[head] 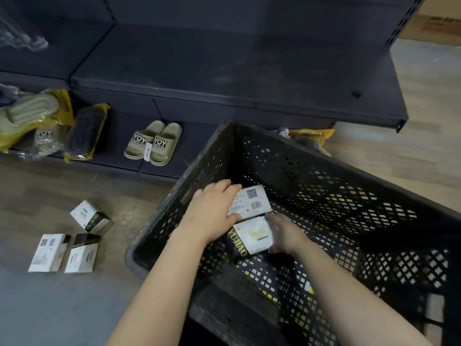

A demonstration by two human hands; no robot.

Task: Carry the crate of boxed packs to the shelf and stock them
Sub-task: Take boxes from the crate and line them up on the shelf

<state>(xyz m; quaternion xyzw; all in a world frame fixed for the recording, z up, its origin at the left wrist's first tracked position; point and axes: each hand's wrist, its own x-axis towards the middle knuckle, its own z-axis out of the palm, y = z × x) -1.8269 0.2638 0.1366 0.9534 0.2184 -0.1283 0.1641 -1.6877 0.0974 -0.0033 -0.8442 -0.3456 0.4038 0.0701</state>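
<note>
Head view shows both hands inside the black crate (pixel 324 171), which stands on the floor before the shelf (pixel 224 71). Left hand (pixel 214 211) closes on the upper boxed pack (pixel 252 202); right hand (pixel 287 233) holds the lower pack (pixel 252 237). Lifting two overlapping packs together, one may slip out and fall like the three packs on the floor (pixel 64 245), because each grip covers only an edge.
</note>
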